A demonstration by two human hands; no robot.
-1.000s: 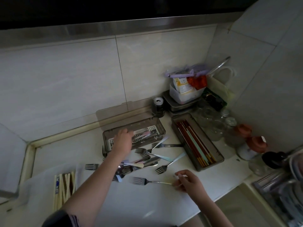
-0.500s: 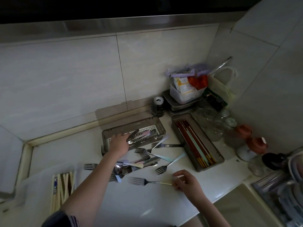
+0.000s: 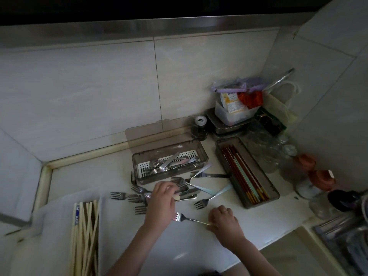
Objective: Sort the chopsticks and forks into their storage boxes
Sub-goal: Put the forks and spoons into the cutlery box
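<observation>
**Two hands work a scattered pile of forks beside two open storage boxes**

A dim kitchen counter (image 3: 199, 253) is seen from above, in a tiled corner. A person's two bare forearms reach in from the bottom edge.

The left hand (image 3: 162, 202) lies palm down over the loose pile of forks (image 3: 185, 188) in the middle of the counter. Its fingers are curled down into the pile and appear to close on a pale-handled utensil (image 3: 176, 196), though exactly what they hold is hidden under the hand. The right hand (image 3: 224, 220) rests lower on the counter, pinching the handle end of a single fork (image 3: 184, 217) that lies flat with its tines pointing left, probably so that it can be lifted cleanly by the handle.

Just behind the pile stands the fork box (image 3: 203, 154), a smoky see-through box with a white slotted liner, already holding several metal forks. Its place right against the pile keeps each transfer short. To its right, set at an angle, is the chopstick box (image 3: 272, 193), with red, brown and pale green chopsticks lying lengthwise inside.

At the lower left, well apart from both boxes, a bundle of pale wooden chopsticks (image 3: 85, 236) lies on a white cloth, not yet sorted. Many forks are likewise left on the counter, so the task looks roughly midway.

Jars and food containers crowd the far right corner.
</observation>
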